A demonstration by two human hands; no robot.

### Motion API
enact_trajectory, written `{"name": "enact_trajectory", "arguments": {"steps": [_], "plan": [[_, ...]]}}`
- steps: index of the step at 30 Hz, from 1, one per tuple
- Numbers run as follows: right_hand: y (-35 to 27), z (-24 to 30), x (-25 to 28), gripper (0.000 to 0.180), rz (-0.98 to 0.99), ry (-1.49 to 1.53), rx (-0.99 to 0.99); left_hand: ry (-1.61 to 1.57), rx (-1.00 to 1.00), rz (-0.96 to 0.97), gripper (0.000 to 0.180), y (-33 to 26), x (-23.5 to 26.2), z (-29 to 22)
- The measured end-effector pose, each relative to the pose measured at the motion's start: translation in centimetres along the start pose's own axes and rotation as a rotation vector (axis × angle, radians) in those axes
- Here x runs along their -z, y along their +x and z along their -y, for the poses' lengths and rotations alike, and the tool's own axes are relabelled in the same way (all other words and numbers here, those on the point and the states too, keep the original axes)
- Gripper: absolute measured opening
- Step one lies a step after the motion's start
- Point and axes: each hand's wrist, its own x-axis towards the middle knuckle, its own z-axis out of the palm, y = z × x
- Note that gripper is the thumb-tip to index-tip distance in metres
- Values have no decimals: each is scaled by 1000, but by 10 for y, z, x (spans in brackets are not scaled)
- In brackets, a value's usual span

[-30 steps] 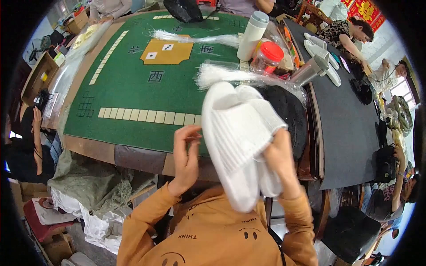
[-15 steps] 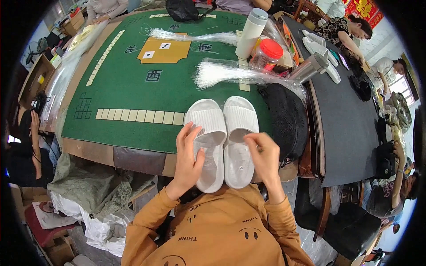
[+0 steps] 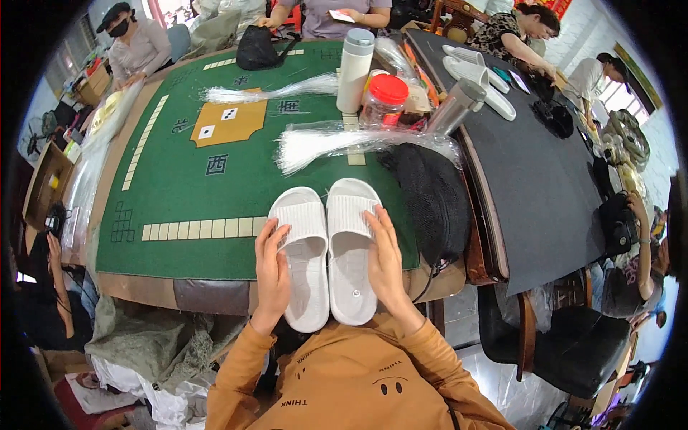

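Pair of white slippers, laid side by side and touching along their inner edges, soles down, at the near edge of the green-topped bench (image 3: 179, 208). Left slipper (image 3: 304, 261) and right slipper (image 3: 351, 251) both run with their long axis away from the person: ribbed straps at the far end, heels at the near end, the heels hanging past the bench edge over the person's orange top. Left hand (image 3: 271, 276) lies flat against the outer side of the left slipper, fingers straight and spread, thumb over the footbed; nothing is gripped. Right hand (image 3: 385, 261) does the same on the outer side of the right slipper, fingers open and pointing up toward the strap. Each hand therefore lies just outboard of its own slipper, palms turned inward, the pair pressed between them; neither hand is nearer than the other. Beyond the slippers, well apart: a bundle of clear fibres (image 3: 322, 143) lying crosswise, a black mesh bag (image 3: 426, 197) just right of the right slipper, a red-lidded jar (image 3: 383, 100) and a white flask (image 3: 356, 61). More white slippers (image 3: 476, 72) lie on the dark bench to the right. Other people sit around the far edges.
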Motion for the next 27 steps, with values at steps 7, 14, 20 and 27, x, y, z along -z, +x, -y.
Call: {"name": "enact_trajectory", "arguments": {"steps": [7, 14, 20, 27], "plan": [[-8, -7, -2, 70, 10, -77, 42, 13, -11, 7, 46, -1, -2, 3], [-10, -3, -3, 67, 41, -104, 42, 39, -34, -18, 44, -7, 2, 2], [-8, -1, -6, 66, 35, -80, 49, 256, -179, 125, 41, -32, 14, -21], [-9, -17, -2, 65, -65, -90, 123, 388, -236, 383, 52, -30, -17, -46]]}}
